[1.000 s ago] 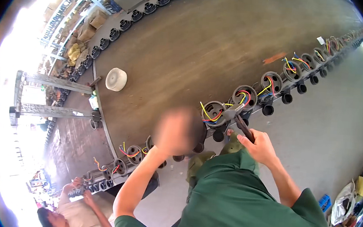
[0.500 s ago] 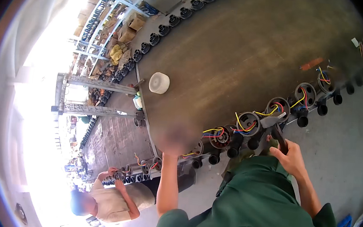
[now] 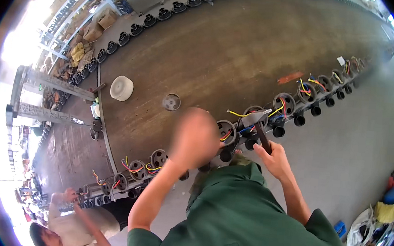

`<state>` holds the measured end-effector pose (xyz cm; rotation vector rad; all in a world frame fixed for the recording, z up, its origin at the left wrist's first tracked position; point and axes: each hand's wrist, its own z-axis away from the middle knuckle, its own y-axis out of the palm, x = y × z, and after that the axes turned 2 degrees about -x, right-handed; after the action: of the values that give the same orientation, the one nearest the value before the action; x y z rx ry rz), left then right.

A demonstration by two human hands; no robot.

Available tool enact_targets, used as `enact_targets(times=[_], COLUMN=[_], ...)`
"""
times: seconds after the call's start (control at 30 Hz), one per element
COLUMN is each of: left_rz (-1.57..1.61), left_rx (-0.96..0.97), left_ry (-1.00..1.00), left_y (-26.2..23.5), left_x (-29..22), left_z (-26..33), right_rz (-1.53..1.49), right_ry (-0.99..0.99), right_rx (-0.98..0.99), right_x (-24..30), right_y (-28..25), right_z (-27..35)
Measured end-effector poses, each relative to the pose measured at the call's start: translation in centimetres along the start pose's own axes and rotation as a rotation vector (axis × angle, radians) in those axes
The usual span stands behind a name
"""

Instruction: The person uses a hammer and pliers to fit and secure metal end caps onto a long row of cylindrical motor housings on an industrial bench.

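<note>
My right hand (image 3: 275, 159) is closed round the dark handle of a hammer (image 3: 264, 138). The grey hammer head lies over a round motor housing (image 3: 254, 110) at the table's near edge. My left hand (image 3: 194, 139) is over the same edge, left of a housing with red and yellow wires (image 3: 227, 132). Blur hides its fingers and anything in them. Beyond that hand, a round grey metal cover with holes (image 3: 171, 102) lies flat on the brown table (image 3: 239, 57).
More wired housings (image 3: 284, 104) line the near edge, with black tubes (image 3: 278, 131) jutting out. A white round tub (image 3: 121, 88) stands on the table. Black round parts (image 3: 164, 14) line the far edge. A person in a tan shirt (image 3: 82, 229) works at the left.
My view has shifted, so the table appears farther left. The round metal cover now shows on the tabletop. My right hand still holds the hammer, its head still over the row of housings.
</note>
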<state>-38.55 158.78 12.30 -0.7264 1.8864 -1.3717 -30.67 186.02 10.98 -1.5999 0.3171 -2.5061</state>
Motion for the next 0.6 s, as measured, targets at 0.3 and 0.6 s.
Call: enact_targets(times=[0.3, 0.6], left_rz=[-0.221, 0.579], left_rx=[0.215, -0.090], left_ry=[0.035, -0.783], left_y=[6.0, 9.9], left_x=[-1.3, -6.6], left_z=[1.8, 2.7], right_rz=[0.020, 0.222], right_ry=[0.036, -0.098], right_rx=[0.042, 0.084], right_x=[-1.7, -2.4], right_y=[1.4, 2.6], right_z=[1.0, -0.1])
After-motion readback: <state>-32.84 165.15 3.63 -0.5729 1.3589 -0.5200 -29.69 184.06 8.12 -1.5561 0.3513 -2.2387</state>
